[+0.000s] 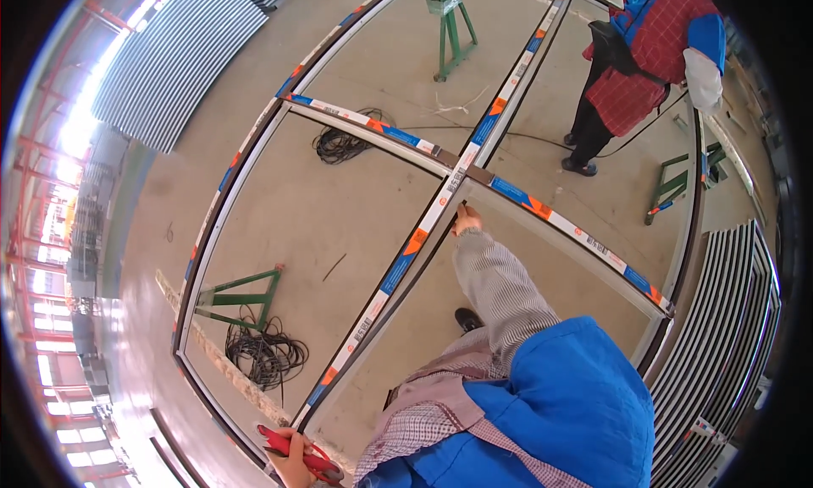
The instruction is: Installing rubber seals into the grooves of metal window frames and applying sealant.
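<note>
Frame point(412, 245), straight-sided and tape-covered, red tool point(320, 464)

Left hand point(295, 466): cut off toward wrist by lower edge; fingers cover part of red tool point(275, 442), exact kind unclear. Right hand point(467, 220): small in view; whether it grips anything at the frame point(395, 275) cannot be told. Co-worker point(631, 86): head cut off at upper edge. Frame: far end runs past upper edge. Windows point(80, 437), far left: washed out, detail lost

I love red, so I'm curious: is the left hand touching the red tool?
Touching. The head view shows the left hand closed around the red tool.
</note>
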A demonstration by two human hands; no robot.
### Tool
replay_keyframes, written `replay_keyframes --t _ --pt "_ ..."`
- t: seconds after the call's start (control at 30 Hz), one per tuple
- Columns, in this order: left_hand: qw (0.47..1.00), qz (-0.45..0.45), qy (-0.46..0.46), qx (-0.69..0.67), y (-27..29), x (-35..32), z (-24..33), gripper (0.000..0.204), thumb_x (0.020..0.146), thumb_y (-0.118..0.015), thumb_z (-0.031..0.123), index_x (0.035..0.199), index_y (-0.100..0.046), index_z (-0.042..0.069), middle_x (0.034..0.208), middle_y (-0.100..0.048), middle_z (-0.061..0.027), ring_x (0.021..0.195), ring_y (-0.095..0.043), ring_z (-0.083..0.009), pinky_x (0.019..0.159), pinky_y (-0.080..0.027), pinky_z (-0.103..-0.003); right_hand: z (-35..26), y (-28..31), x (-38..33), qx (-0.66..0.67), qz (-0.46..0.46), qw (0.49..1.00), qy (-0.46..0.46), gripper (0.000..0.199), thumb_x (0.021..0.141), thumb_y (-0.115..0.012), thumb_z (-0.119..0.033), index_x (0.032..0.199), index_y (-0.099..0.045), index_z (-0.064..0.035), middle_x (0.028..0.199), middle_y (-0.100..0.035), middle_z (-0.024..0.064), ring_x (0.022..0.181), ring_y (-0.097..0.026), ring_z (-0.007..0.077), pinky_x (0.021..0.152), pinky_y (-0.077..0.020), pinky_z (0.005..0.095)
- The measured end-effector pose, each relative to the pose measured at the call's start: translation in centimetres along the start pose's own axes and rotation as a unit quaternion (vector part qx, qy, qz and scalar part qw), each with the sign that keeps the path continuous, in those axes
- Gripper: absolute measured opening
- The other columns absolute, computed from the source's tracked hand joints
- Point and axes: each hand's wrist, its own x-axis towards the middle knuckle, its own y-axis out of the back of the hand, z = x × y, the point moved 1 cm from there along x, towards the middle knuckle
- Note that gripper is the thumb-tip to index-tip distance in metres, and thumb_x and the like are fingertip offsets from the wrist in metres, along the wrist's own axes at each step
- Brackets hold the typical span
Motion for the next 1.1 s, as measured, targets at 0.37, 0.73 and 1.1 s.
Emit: replay_keyframes --t 0.37,0.73,1.1 --pt "0.998 -0.048 -0.041 0.028 -0.4 1.7 -1.4 0.033 0.077 -0.067 0.01 0.105 -0.05 0.005 0.082 -0.058 -0.0079 0.057 -0.054 -0.0139 0.045 -0.044 -0.025 0.6 -0.1 -1.1 -0.189 0.078 0.972 0.119 0.041 0.087 -0.048 -0.039 0.085 -0.058 0.0001 0.077 -0.06 0.0218 0.071 -0.059 0.0373 0.062 -0.044 0.0427" --pt "0.996 -0.079 -0.013 0.032 -2.1 1.4 -1.0 0.028 0.078 -0.067 0.013 0.1 -0.053 0.003 0.075 -0.058 -0.0055 0.062 -0.053 -0.0119 0.05 -0.043 -0.025 -1.2 0.4 -1.4 -0.178 0.117 0.96 0.18 0.028 0.086 -0.052 -0.028 0.08 -0.056 -0.0009 0.071 -0.059 0.0206 0.066 -0.059 0.0345 0.059 -0.0446 0.0407" --pt "0.987 -0.146 -0.061 -0.027 -4.5 1.9 -2.5 0.008 0.081 -0.058 0.004 0.085 -0.055 -0.001 0.065 -0.055 -0.006 0.049 -0.047 -0.0095 0.046 -0.036 -0.019 1.3 -0.3 2.1 -0.192 0.09 0.955 0.206 0.041 0.09 -0.043 -0.035 0.097 -0.059 0.0022 0.092 -0.062 0.0207 0.085 -0.059 0.036 0.073 -0.0453 0.0394"
